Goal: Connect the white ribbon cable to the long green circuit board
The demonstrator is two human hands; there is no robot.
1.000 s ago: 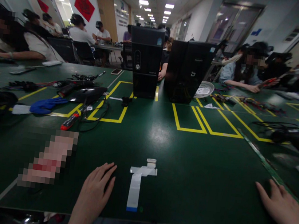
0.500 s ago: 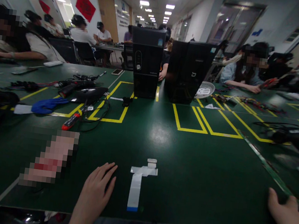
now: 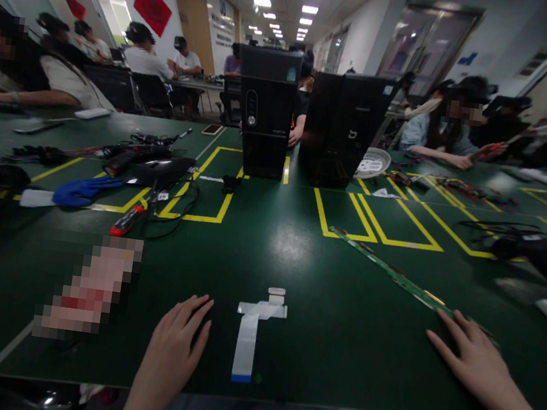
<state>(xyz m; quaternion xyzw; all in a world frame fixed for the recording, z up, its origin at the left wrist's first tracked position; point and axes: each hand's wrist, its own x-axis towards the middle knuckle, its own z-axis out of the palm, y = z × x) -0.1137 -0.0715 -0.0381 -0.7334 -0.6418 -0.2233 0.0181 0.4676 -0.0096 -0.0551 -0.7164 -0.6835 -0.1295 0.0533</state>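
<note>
A white flat ribbon cable (image 3: 245,346) with a blue end and a small connector lies between my hands on the green table (image 3: 325,346). My left hand (image 3: 178,334) rests on the tabletop just left of the cable, fingers stretched out and holding nothing. To the right, my right hand (image 3: 478,356) has its fingers spread at the near end of a long, narrow green circuit board (image 3: 390,271). Its fingertips appear to touch the strip, which slants away to the upper left; part of that end is behind the hand.
Two black computer towers (image 3: 268,113) stand at the table's far side. On the left are a red-and-black screwdriver (image 3: 127,220), a blue glove (image 3: 84,191), cables and a blurred-out patch. A white basket (image 3: 373,164) sits behind the right tower. Other people sit around.
My right hand has moved left and inward from the right edge. The green circuit board has shifted left with it and lies at a flatter slant. My left hand has stayed put.
</note>
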